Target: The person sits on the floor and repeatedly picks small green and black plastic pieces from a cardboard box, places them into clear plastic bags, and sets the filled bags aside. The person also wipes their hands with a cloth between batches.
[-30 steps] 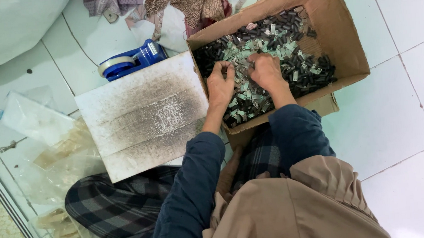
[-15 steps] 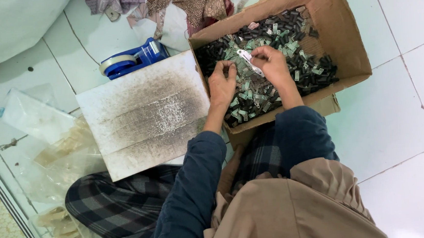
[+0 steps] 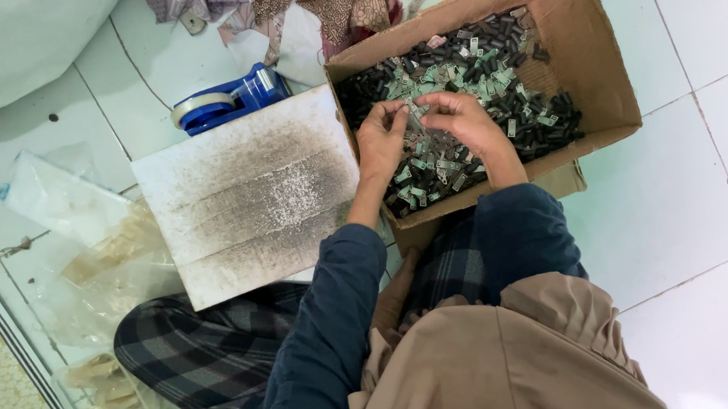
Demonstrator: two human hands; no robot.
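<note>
Fingers of the left hand and of the right hand are now meeting over the middle of the cardboard box, pinching one small metal clip between them; a second ago both hands were lying flatter, pressed down into the pile, and half a second ago the right hand was already lifting a pale piece clear. That change suggests the sifting has given way to handling a single piece, held just above the heap rather than in it. The heap itself, a mix of small greenish-silver metal clips and short black tubular pieces, is filling the floor of the box, thickest toward its far and right walls. Neither hand is closing into a fist: the thumbs and forefingers are nipping the piece while the other fingers are curling loosely. Left of the box, a worn white board is lying on the tiled floor, its near corner resting over the person's plaid-trousered knee. A blue tape dispenser is sitting beyond the board's far edge, and clear plastic bags are lying at its left side.
</note>
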